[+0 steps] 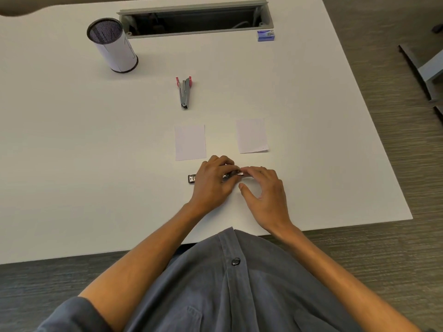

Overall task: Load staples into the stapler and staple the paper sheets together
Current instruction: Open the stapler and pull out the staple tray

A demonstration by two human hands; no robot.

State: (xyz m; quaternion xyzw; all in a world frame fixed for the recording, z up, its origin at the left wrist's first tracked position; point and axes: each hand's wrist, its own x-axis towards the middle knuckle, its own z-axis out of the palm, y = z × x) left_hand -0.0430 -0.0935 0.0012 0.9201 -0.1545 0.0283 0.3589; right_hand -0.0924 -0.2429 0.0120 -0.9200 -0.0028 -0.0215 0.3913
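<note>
here, stapler under left hand, right hand at its other end

The wide white table has a smooth, matt top, and the two small white paper sheets lying on it look equally matt. The slim grey metal stapler with red plastic tabs shows a dull sheen. The round black wire-mesh pen cup is wrapped in plain white paper, and the grey-blue buttoned shirt is soft matt cloth.
</note>
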